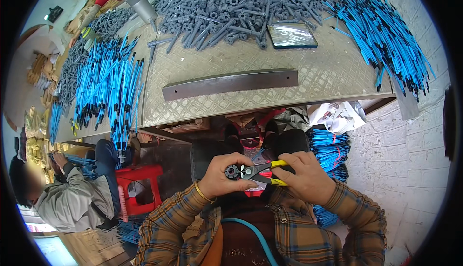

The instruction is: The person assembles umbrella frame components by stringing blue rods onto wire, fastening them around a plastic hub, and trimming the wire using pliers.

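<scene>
My right hand (306,175) is closed around the yellow handles of a pair of pliers (263,168), which stand apart in a V. In my left hand (224,178), thumb and fingers grip a dark grey round-headed plastic part (232,171) with a ring of openings in its face. The plier jaws lie against or just beside this part; exactly what they bite is too small to tell. Both hands are above my lap, on the near side of the table. Fingers of my left hand hide the rest of the part.
Ahead is a metal-topped table (202,114) with a dark metal bar (231,83), a heap of grey plastic parts (231,8) and a glass-like tray (292,35). Blue rods (386,34) lie right, more (103,82) left. A co-worker (77,196) sits left by a red stool (140,184).
</scene>
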A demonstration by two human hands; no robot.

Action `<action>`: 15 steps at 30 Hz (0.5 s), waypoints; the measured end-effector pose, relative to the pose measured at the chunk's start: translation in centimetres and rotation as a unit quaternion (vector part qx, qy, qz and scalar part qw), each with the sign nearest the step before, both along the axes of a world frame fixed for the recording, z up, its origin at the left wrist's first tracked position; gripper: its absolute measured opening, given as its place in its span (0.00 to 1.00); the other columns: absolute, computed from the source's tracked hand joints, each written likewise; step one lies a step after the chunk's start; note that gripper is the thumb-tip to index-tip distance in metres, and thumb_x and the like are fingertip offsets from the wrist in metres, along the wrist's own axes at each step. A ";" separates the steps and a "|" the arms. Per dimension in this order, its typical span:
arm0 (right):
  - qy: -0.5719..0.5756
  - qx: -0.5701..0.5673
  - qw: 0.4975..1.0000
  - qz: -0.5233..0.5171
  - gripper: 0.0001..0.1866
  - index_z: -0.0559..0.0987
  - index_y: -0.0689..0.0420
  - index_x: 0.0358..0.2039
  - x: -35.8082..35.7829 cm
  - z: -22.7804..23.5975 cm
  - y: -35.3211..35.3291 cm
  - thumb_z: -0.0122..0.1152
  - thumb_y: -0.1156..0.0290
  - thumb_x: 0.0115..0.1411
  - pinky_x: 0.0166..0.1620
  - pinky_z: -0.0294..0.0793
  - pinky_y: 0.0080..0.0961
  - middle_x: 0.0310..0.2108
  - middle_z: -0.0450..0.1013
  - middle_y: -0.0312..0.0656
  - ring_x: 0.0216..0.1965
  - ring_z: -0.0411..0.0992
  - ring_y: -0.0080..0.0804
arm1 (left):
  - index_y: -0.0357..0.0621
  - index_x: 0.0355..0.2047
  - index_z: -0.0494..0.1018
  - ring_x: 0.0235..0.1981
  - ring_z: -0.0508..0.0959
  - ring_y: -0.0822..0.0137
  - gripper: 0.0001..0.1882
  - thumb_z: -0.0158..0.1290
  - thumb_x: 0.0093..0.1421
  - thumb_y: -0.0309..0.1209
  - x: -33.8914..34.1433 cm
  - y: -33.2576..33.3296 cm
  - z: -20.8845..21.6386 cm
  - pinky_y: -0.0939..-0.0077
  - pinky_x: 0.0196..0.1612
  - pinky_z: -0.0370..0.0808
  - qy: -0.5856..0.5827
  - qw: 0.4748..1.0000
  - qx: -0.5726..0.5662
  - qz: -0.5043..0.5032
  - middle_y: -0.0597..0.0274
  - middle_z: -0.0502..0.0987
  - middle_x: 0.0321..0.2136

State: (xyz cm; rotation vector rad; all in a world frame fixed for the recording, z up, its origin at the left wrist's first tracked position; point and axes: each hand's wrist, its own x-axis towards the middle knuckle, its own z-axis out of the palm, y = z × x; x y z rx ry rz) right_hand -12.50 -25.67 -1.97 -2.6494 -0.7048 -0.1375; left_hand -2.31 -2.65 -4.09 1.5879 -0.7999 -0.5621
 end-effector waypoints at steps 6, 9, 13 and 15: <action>0.036 0.024 0.999 -0.012 0.18 0.71 0.54 0.40 -0.2 -1.9 1.3 0.57 0.67 0.46 0.38 0.63 0.34 0.39 0.67 0.44 0.37 0.65 0.40 | 0.37 0.31 0.74 0.27 0.74 0.73 0.20 0.67 0.38 0.33 -0.2 0.4 -0.1 0.81 0.33 0.69 -0.004 1.000 -0.004 0.023 0.61 0.75 0.28; 0.097 0.167 0.974 -0.116 0.19 0.71 0.56 0.39 0.2 -2.0 2.5 0.60 0.71 0.45 0.35 0.65 0.37 0.31 0.67 0.45 0.32 0.66 0.43 | 0.37 0.31 0.74 0.28 0.74 0.73 0.19 0.66 0.39 0.32 -0.4 0.7 -0.3 0.81 0.33 0.69 0.013 1.000 0.000 0.028 0.61 0.75 0.28; 0.099 0.064 0.988 -0.095 0.16 0.71 0.58 0.35 0.9 -2.0 1.5 0.62 0.68 0.46 0.33 0.67 0.37 0.27 0.65 0.44 0.31 0.67 0.42 | 0.37 0.31 0.73 0.28 0.73 0.74 0.19 0.65 0.40 0.31 -0.4 0.3 0.1 0.81 0.34 0.69 0.034 0.999 0.016 0.038 0.61 0.75 0.28; 0.090 0.051 0.991 -0.090 0.16 0.70 0.58 0.34 1.2 -1.6 1.4 0.62 0.67 0.46 0.32 0.67 0.36 0.26 0.65 0.44 0.29 0.67 0.42 | 0.37 0.31 0.73 0.29 0.73 0.74 0.19 0.65 0.40 0.31 -0.5 0.4 0.0 0.82 0.34 0.69 0.042 0.998 0.010 0.040 0.62 0.75 0.28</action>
